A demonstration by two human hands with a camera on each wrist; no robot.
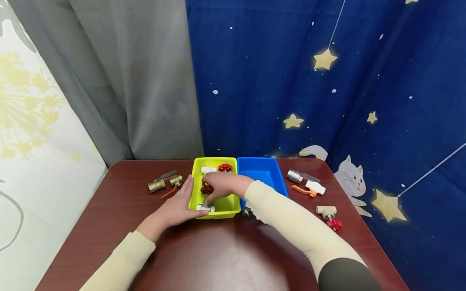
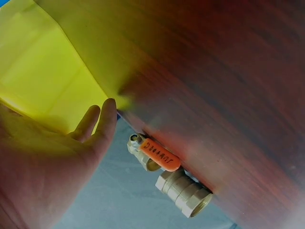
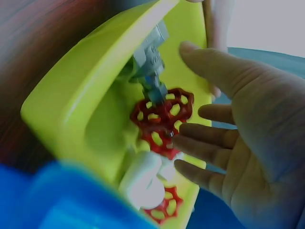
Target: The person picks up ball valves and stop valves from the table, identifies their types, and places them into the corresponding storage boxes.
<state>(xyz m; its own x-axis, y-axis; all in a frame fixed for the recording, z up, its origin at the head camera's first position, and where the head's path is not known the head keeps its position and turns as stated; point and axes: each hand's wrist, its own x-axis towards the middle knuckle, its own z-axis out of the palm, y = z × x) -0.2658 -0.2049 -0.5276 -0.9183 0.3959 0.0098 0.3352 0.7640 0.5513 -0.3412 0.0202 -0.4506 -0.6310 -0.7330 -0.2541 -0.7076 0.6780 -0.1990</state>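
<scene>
My left hand (image 1: 177, 207) rests against the left side and front corner of a yellow bin (image 1: 236, 206), its fingers straight. My right hand (image 1: 223, 184) reaches down into that bin. In the right wrist view its fingers (image 3: 205, 136) and thumb are spread apart with nothing between them, close over the valves. A metal gate valve (image 3: 150, 59) with a red handwheel (image 3: 164, 110) lies there, its body by the bin's wall. Another red handwheel overlaps it. Beside them are a white plastic valve (image 3: 143, 179) and a further red handwheel (image 3: 165, 206).
A blue bin (image 1: 260, 173) adjoins the yellow one. Left on the table lie brass ball valves (image 1: 157, 186), one with an orange lever (image 2: 161, 154). To the right are a metal valve (image 1: 295, 176), a white valve (image 1: 315, 186) with an orange lever, and a beige valve (image 1: 326, 210) with a red handwheel.
</scene>
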